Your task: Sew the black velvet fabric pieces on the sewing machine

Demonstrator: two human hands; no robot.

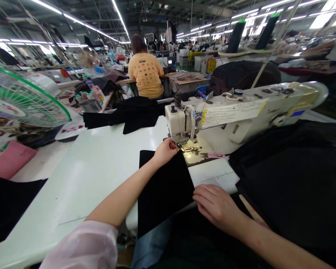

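The black cloth is drooping off the table, likely soft, light, best held by its edges, with the left hand squeezing its grip together up top, the right hand hard to tell.

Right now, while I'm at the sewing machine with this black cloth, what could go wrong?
Your left hand is close beside the sewing machine's needle area, so fingers might get caught if it runs. The black cloth overhangs the table edge and could drag askew. The pink-handled tool lies nearby and might get knocked.
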